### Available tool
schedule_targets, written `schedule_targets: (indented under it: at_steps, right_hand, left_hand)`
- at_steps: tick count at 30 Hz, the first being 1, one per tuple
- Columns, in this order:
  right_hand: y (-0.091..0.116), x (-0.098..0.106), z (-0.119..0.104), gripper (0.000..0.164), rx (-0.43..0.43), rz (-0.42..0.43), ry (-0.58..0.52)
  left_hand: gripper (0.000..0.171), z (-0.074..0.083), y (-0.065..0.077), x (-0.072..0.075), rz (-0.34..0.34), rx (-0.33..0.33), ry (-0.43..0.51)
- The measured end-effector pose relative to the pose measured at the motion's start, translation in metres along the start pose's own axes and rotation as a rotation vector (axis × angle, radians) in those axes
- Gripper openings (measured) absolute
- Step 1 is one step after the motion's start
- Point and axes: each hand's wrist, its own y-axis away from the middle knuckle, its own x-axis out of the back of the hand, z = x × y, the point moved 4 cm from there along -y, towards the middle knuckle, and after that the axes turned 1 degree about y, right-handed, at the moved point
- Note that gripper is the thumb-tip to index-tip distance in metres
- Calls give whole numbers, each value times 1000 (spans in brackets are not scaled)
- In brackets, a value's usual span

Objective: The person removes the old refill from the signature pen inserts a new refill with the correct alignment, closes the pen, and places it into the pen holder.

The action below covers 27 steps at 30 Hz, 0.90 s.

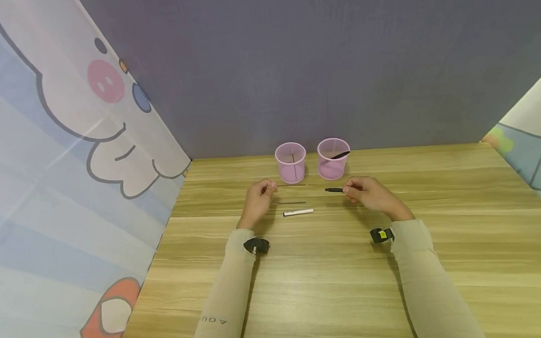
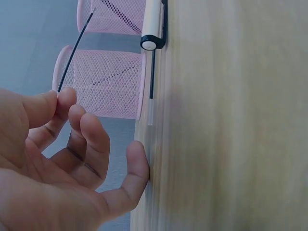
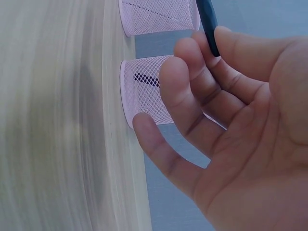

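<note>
Left hand (image 1: 257, 201) pinches a thin rod (image 1: 292, 185); right hand (image 1: 369, 193) pinches a black pen (image 1: 334, 190).
We see both grips made by thumb and fingertips, just in front of two pink mesh cups: left cup (image 1: 285, 172) with a dark stick (image 1: 293, 160) in it, right cup (image 1: 328, 171) with a dark pen (image 1: 341, 155) slanting past its rim. Between our hands, a second rod (image 1: 292, 203) lies on the table (image 1: 332, 288), a white pen (image 1: 298, 212) just beside it, nearer us.
</note>
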Motion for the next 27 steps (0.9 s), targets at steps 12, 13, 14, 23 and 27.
schedule_targets:
  at_steps: [12,13,14,23,27]
  right_hand:
    - [-2,-1,-1,27,27,35,29]
    - [-2,-1,-1,26,34,41,37]
    - [-2,-1,-1,26,40,48,47]
    - [-3,-1,-1,28,33,66,56]
    - [-3,-1,-2,30,28,67,53]
  left_hand:
    - [27,2,3,1,-52,45,35]
    - [28,2,3,1,-55,48,38]
    - [27,2,3,1,-59,53,41]
    - [34,4,4,1,-100,69,40]
    - [39,3,5,1,-111,71,38]
